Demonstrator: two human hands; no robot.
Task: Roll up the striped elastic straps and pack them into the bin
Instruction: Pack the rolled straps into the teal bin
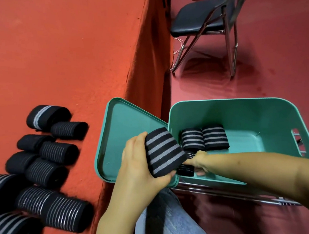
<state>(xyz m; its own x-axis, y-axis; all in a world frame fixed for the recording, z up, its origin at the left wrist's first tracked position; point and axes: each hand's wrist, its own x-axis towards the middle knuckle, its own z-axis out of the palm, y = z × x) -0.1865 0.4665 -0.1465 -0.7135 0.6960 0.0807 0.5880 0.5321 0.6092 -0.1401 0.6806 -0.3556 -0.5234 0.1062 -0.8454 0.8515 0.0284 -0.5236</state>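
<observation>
teal lid leans beside bin; chair beyond.

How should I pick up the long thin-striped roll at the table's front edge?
Take the roll around its middle, coming from above, fingers on one long side and thumb on the other. It lies flat on the table with its top bare, though other rolls crowd its left end.

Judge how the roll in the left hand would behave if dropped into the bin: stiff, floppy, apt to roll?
The roll looks soft; the left hand wraps it easily. It is probably light, carried one-handed. Being cylindrical, it might roll on the bin floor, or loosen if released.
</observation>
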